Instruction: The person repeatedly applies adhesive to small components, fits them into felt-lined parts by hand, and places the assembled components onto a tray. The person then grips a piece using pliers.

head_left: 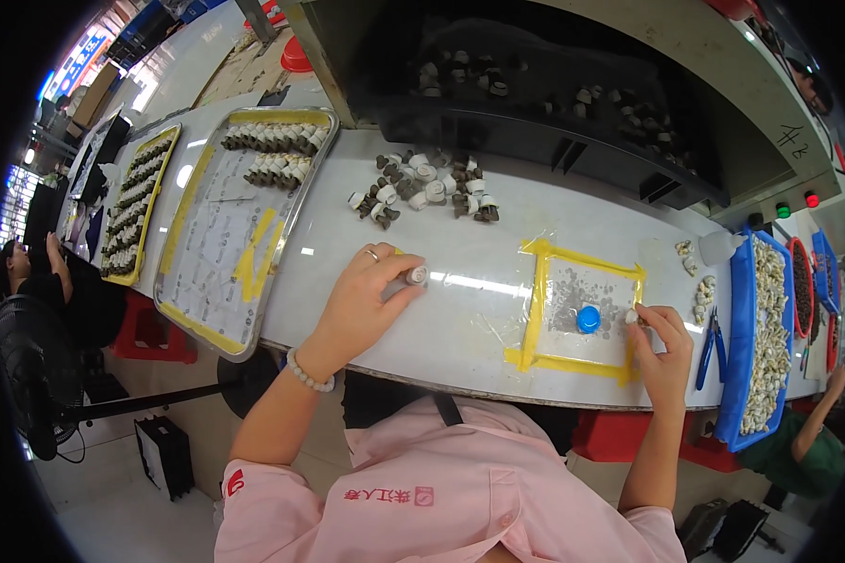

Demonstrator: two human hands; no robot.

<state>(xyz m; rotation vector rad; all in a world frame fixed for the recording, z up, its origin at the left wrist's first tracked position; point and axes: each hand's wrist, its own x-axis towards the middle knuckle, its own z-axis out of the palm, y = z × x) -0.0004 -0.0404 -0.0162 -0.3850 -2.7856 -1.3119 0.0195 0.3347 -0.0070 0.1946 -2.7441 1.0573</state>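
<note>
My left hand [371, 291] is closed, thumb and fingers pinching a small white round part [417, 275] above the white table. With my right hand [663, 345] I pinch a small whitish piece [632, 316] at the right side of a yellow-taped square [532, 314]. Inside that square, a blue round cap [588, 319] sits among grey smudges. Farther away lies a loose heap of white parts with dark grey ends [427, 174]. Left of my left hand is a metal tray [253, 342] with rows of similar parts along its far side.
A black-lined machine opening [554, 141] holds more parts at the back. To the right are blue-handled pliers [713, 352], a squeeze bottle [720, 247] and a blue bin [737, 375] of small whitish pieces. A yellow-edged tray [167, 192] and a black fan [38, 366] are at left.
</note>
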